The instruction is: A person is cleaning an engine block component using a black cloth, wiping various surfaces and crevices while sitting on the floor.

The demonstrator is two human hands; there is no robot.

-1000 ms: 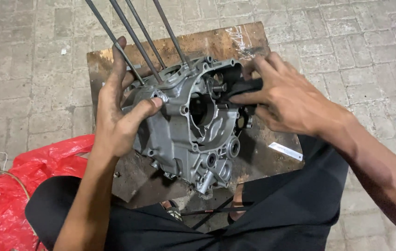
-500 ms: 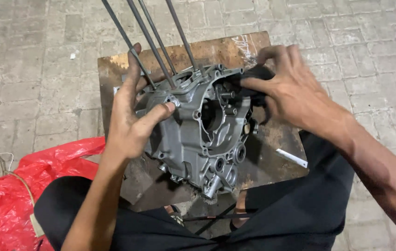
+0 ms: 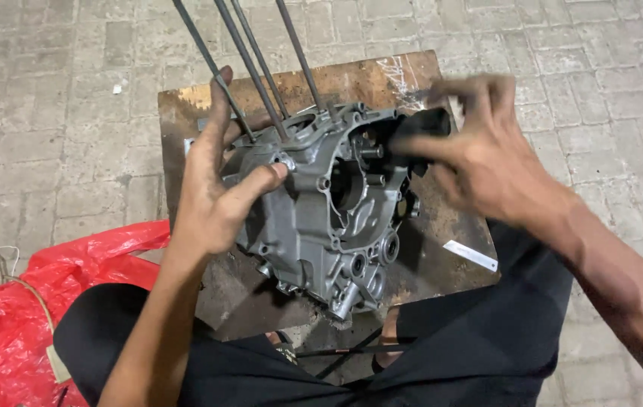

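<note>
Crankcase half [image 3: 321, 218] sits tilted on the rusty counter [image 3: 412, 83], left hand [image 3: 216, 188] clamped round its edge to steady it. Right hand [image 3: 487, 166], fingers pinching a dark part [image 3: 423, 124], works at its top corner.

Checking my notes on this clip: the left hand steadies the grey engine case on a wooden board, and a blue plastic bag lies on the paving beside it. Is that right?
Not quite: the plastic bag is red, not blue, as the head view shows. The rest stands: the left hand steadies the grey engine case on the wooden board.
</note>
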